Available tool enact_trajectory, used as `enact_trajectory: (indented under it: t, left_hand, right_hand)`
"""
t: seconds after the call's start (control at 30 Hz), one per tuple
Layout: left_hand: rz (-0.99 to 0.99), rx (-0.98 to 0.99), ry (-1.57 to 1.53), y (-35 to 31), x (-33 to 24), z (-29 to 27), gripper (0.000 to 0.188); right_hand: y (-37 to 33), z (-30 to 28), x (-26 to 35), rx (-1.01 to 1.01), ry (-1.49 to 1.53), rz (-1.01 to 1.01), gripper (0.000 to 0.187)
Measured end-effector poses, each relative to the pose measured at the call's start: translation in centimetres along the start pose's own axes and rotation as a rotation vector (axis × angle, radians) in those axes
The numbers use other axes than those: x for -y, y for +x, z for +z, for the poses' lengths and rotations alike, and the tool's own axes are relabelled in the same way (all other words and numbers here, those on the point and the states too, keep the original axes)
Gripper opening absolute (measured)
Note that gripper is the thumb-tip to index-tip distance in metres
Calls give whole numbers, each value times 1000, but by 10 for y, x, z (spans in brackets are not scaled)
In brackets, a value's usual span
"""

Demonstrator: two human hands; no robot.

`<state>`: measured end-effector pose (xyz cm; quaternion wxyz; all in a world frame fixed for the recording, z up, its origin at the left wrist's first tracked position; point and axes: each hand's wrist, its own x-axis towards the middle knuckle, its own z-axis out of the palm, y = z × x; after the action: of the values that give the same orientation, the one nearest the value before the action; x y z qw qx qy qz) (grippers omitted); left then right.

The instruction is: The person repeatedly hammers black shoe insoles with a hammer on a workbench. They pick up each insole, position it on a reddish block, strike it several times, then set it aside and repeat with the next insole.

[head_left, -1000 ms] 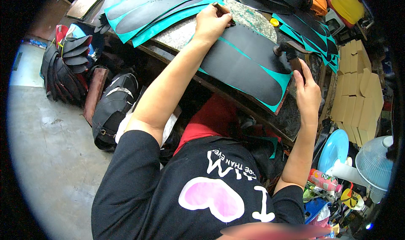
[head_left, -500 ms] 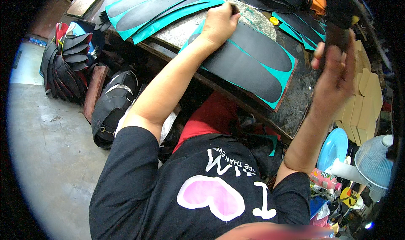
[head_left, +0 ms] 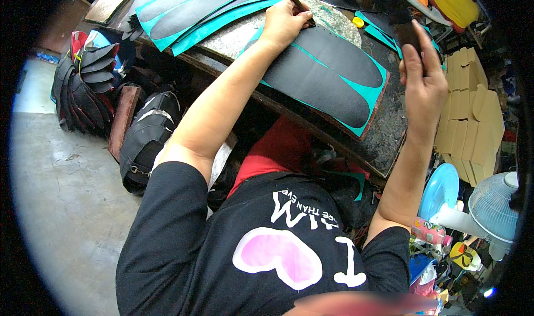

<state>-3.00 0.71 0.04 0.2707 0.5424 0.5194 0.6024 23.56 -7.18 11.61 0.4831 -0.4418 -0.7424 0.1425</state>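
Along the near edge of the desk (head_left: pixel 390 128), toward its near right corner, lies a teal sheet (head_left: pixel 325 74) bearing long black sole shapes. It is flat, set at a slant; a reddish layer shows beneath its right end, and a row of small marks follows its far side. Past that side, a pale mottled slab (head_left: pixel 334 13) rests on the desk.

The left hand (head_left: pixel 283 26) is closed around a short dark tool (head_left: pixel 296 5), its lower end directed at the sheet's far side; whether the tip makes contact cannot be determined. The right hand (head_left: pixel 427 85) grips the handle of a dark hammer (head_left: pixel 405 33), raised over the right part of the desk; the hammer's head is blurred.

Toward the far left of the desk, similar sheets (head_left: pixel 203 10) lie in an overlapping stack. Right of the slab sit a small yellow cap (head_left: pixel 358 22) and further teal-edged pieces (head_left: pixel 378 33), partly hidden behind the hammer.

Beyond the desk's right edge: cardboard boxes (head_left: pixel 466 124), a blue round item (head_left: pixel 439 192), a fan (head_left: pixel 492 205) and a pink bottle (head_left: pixel 427 230). Left of the desk: a bundle of curved black pieces (head_left: pixel 86 88) and a reddish-brown board (head_left: pixel 123 118), tilted.
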Motion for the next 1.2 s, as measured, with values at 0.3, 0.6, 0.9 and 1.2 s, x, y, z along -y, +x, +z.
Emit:
enact_trajectory:
  t: [0.3,0.6,0.9,1.2]
  left_hand:
    - [482,30,778,-14,-21,13,16]
    - [-23,37,249,-2,-3,8,16]
    - [527,122,680,-10,-19,22,14]
    - [144,52,239,-4,-7,17,15]
  right_hand:
    - [-16,40,-17,161,-193,88,39]
    - [-11,-9,-4,-32,34,-37,38]
    - [-19,33,-20,139,-221,166,39]
    - [-11,-17,5,-96,50,52,37]
